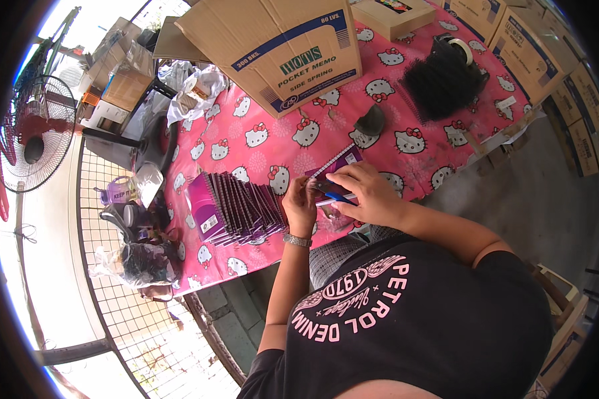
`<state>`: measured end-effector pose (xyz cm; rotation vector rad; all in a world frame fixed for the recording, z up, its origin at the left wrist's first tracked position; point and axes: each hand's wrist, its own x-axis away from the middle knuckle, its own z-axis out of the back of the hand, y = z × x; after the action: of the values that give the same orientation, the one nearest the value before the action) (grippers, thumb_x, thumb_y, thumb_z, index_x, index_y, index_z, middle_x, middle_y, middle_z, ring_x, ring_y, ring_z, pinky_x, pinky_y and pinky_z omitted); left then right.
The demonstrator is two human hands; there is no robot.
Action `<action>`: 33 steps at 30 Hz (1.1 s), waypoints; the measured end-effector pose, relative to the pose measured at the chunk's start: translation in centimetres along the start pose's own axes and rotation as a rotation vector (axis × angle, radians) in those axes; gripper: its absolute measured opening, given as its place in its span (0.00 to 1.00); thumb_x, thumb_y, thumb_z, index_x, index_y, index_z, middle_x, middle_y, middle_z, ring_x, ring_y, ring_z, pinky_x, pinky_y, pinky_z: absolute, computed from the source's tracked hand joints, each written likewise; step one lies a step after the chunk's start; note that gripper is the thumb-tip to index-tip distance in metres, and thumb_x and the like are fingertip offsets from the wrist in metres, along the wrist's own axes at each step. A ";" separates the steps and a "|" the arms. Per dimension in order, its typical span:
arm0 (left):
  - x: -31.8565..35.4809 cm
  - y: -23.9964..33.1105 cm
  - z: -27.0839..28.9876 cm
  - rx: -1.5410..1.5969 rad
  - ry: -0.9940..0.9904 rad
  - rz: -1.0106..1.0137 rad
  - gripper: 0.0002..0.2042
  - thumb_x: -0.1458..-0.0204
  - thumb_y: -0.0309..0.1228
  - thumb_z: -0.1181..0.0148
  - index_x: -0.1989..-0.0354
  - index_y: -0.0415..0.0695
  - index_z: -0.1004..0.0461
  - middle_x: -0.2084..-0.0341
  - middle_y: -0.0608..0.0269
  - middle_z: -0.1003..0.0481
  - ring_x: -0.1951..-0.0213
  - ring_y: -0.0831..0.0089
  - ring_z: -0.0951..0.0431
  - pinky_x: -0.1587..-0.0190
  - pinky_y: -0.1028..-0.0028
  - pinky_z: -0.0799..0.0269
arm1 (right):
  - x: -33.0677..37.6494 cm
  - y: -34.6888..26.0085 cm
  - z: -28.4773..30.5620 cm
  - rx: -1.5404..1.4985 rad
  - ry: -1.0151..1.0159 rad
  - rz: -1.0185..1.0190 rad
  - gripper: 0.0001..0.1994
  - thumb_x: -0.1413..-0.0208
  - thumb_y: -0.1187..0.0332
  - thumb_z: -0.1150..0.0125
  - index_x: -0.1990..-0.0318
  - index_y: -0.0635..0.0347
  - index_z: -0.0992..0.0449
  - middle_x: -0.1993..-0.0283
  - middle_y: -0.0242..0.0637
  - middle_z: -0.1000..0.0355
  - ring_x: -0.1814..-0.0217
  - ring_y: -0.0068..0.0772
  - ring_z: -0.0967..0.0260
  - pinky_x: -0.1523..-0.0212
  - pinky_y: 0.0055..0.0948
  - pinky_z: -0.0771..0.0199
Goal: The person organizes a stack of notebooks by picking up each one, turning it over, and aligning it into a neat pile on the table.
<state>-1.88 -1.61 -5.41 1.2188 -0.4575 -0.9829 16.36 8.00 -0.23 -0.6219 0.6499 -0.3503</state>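
right hand [365, 191] hides held notebook [336, 163]

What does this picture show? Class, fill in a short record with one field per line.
Place: table with a pink cartoon-cat cloth
Left hand: pinches the edge of a small purple notebook
Right hand: holds a blue-handled tool at the notebook
Beside left hand: fanned row of purple spiral notebooks
Behind: large cardboard box, heap of black spiral coils

both hands [333, 196] work a purple notebook [336, 163] beside stacked notebooks [236, 207].
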 end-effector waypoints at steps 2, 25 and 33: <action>0.2 -0.8 0.2 0.003 0.022 -0.043 0.09 0.43 0.22 0.40 0.54 0.36 0.28 0.68 0.60 0.21 0.68 0.77 0.19 0.66 0.77 0.24 | -0.2 -0.3 -0.3 0.047 -0.012 0.018 0.28 0.53 0.59 0.31 0.45 0.61 0.26 0.51 0.38 0.30 0.49 0.43 0.35 0.46 0.44 0.35; 0.1 9.6 9.8 -0.216 0.877 -0.169 0.09 0.45 0.23 0.37 0.56 0.38 0.20 0.68 0.61 0.19 0.68 0.73 0.20 0.70 0.74 0.25 | 0.0 4.1 4.3 -0.138 -0.008 -0.202 0.20 0.46 0.63 0.35 0.47 0.59 0.26 0.54 0.44 0.29 0.52 0.43 0.29 0.50 0.39 0.28; 2.3 6.8 17.9 -0.759 0.817 0.206 0.13 0.46 0.35 0.35 0.56 0.41 0.19 0.64 0.58 0.19 0.69 0.69 0.21 0.67 0.68 0.27 | 3.0 14.9 5.4 0.395 -0.006 -0.393 0.16 0.46 0.60 0.35 0.55 0.59 0.25 0.54 0.45 0.32 0.50 0.50 0.32 0.49 0.44 0.30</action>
<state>-11.63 -13.51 6.27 0.7514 0.4095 -0.3446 23.76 20.25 -7.67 -0.3663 0.4317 -0.8211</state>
